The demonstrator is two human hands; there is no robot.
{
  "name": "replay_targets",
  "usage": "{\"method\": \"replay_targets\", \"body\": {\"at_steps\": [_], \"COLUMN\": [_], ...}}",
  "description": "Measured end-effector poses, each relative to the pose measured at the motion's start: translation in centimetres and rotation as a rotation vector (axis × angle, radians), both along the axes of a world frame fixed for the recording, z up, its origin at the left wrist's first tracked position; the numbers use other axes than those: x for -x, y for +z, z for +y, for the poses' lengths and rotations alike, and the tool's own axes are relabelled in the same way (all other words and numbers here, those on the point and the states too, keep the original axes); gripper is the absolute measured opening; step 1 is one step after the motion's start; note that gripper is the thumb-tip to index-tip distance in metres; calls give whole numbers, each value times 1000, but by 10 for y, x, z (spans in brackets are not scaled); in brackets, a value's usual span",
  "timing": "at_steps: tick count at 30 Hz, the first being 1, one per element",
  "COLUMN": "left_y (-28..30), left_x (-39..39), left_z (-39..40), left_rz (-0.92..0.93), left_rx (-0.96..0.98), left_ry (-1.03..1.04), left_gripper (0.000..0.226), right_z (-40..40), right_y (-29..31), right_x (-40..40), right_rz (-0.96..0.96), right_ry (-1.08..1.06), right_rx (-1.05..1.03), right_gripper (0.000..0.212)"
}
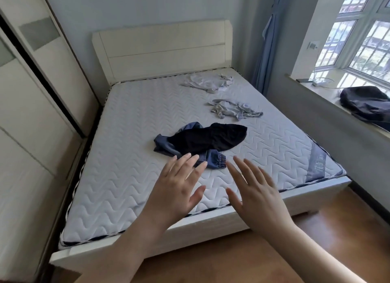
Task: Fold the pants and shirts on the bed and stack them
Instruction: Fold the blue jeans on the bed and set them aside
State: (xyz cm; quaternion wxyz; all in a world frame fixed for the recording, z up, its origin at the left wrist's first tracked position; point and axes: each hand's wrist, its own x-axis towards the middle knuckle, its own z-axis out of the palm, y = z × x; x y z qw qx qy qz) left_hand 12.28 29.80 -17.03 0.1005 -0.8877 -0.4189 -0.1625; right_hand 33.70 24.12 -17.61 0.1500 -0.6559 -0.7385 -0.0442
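**Quilted mattress, four crumpled garments, two spread hands**

Quilted in a wavy zigzag stitch, the pale grey mattress [130, 118] fills a cream wooden bed frame [211, 225] with a panelled headboard [162, 48]. Cream wardrobe doors [31, 105] stand along one side; on the other, a stone window ledge [316, 92] carries a dark, rumpled bag-like heap [367, 105]. Blue curtain [268, 39] hangs in the corner, and warm wood flooring [232, 259] runs below.

Near the middle of the mattress a black garment [209, 139] lies bunched in a soft oval, draped over blue denim pants [211, 159] whose elastic, gathered cuff pokes out toward the foot of the bed. Farther up, a crumpled pale grey garment [232, 109] sits twisted into thin folds, and nearest the headboard a whitish shirt [209, 83] lies flattened and creased.

Both hands hover over the near part of the mattress, backs up, fingers straight and fanned, holding nothing. The left hand [177, 189] has its fingertips overlapping the denim edge in this view; whether they touch the cloth cannot be told. The right hand [255, 194] reaches just beside the cuff.
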Motion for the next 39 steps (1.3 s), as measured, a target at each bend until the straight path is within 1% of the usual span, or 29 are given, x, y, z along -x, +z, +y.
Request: {"method": "replay_targets", "body": {"at_steps": [4, 10, 16, 21, 24, 27, 34, 39], "left_y": [-19, -54, -84, -108, -120, -136, -168, -203], "left_x": [-28, -52, -62, -66, -69, -76, -107, -135], "left_z": [27, 65, 118, 174, 205, 236, 295, 331], "left_rz": [19, 110, 73, 30, 15, 38, 84, 112], "left_rx": [63, 142, 191, 215, 254, 303, 414, 499], "left_ry": [72, 166, 232, 200, 183, 141, 46, 67], "left_gripper": [52, 57, 56, 55, 56, 56, 58, 59], "right_z": [36, 92, 158, 211, 236, 252, 281, 317], "right_y": [-26, -55, -76, -98, -110, -120, -155, -182], "right_x": [-34, -59, -70, -73, -80, -88, -105, -134], "right_rz": [24, 37, 28, -31, -54, -66, -22, 2], "right_ry": [0, 49, 69, 29, 3, -34, -106, -89], "right_rx": [60, 182, 224, 291, 316, 339, 439, 467], "right_gripper": [59, 61, 64, 71, 70, 67, 66, 66]}}
